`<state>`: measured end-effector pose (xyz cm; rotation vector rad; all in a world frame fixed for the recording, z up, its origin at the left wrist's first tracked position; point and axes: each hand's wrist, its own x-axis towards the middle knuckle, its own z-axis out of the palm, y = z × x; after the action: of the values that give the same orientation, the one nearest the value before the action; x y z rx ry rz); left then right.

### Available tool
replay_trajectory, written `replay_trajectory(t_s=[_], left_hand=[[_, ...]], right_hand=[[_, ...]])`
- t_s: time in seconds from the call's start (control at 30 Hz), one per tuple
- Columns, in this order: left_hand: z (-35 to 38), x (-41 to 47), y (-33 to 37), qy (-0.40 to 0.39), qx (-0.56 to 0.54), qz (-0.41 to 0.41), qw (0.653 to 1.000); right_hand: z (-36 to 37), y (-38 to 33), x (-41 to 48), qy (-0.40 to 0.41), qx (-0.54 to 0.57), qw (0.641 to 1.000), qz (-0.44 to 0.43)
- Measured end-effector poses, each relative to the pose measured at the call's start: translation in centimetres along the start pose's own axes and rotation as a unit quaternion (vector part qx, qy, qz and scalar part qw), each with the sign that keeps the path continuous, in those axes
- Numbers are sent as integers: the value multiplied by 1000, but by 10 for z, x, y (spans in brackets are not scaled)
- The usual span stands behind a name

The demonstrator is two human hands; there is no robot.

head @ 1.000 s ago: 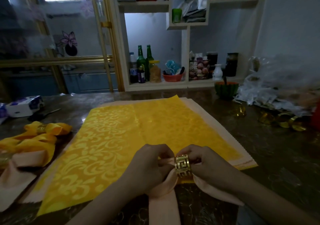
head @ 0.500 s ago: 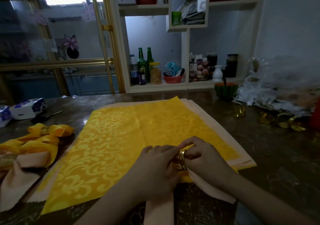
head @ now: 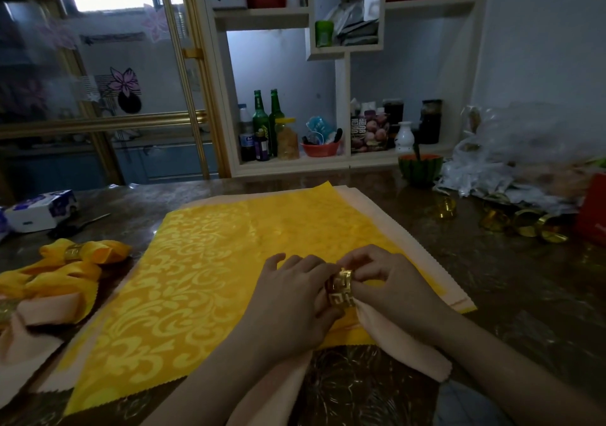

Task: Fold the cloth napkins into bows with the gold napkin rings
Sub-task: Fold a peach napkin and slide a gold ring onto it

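Hands have crept up onto the yellow cloth (head: 213, 278) since a second ago. Left hand (head: 288, 301) curls round the gold ring (head: 341, 286), right hand (head: 390, 288) pinches its other side; peach napkin (head: 403, 343) trails below the fingertips. Shelf box (head: 369, 133) lettering's too blurry.

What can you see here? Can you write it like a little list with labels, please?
Hands: left hand and right hand both hold the ring
Ring: gold, on the peach napkin
Underneath: flat yellow cloth on the table
Done already: yellow bow at the far left
Waiting: spare rings on the right side
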<state>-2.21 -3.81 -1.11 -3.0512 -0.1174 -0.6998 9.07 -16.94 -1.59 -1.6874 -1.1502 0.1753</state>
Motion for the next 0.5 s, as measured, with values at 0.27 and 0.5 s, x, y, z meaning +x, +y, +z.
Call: replay_trajectory(t_s=[0.27,0.5], left_hand=[[9,-5,-32,29,-2,-20,999],[15,-4,-30,130,-12,27,991]], right_hand=[[-19,3,5,34,-9,999,16],[-3,-7,2,-39,65,983,167]])
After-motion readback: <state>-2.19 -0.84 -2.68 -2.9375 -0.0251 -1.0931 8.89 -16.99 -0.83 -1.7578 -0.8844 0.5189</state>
